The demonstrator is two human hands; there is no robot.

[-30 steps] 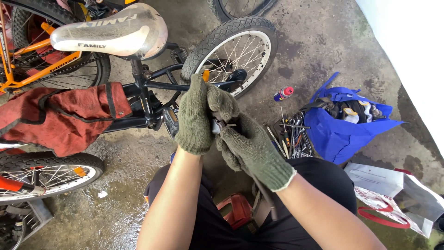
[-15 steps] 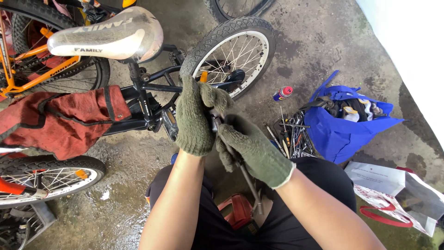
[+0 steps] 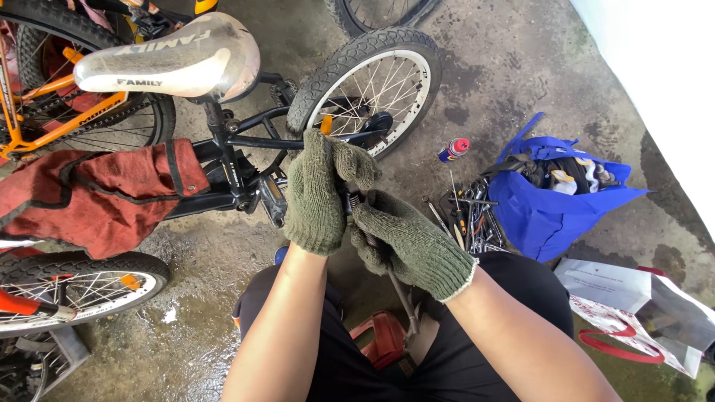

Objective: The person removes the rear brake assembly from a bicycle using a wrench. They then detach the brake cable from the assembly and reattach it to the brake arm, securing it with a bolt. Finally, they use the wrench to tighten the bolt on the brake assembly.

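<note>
Both gloved hands sit much as they did a moment ago, though the view has drifted slightly and the saddle now lies a little further right; the thin metal rod (image 3: 401, 294) they work on stays between them. It is a dark, slender bar with a coiled spring near its top; its long axis runs from the hands, upper left, down and to the right toward the person's lap, where its lower end is lost against the red stool (image 3: 383, 339).

The left hand (image 3: 319, 195) stands upright in a green knit glove, fingers curled closed over the rod's upper end; the right hand (image 3: 406, 242) lies just below it, fingers wrapped shut around the rod, the two gloves touching.

Room is tight to the left and ahead; the black bicycle frame (image 3: 246, 145) and its pedal (image 3: 272, 197) lie just beside the left glove; the small spoked wheel (image 3: 369, 82) stands close behind the hands; the white saddle (image 3: 167, 59) overhangs to the upper left; a red cloth (image 3: 89, 197) is draped over the frame. To the right the wet concrete floor (image 3: 514, 71) is more open; scattered tools (image 3: 469, 216), a spray can (image 3: 453, 150) and a blue bag (image 3: 551, 201) lie near; a white paper bag (image 3: 633, 298) sits at the lower right edge.
</note>
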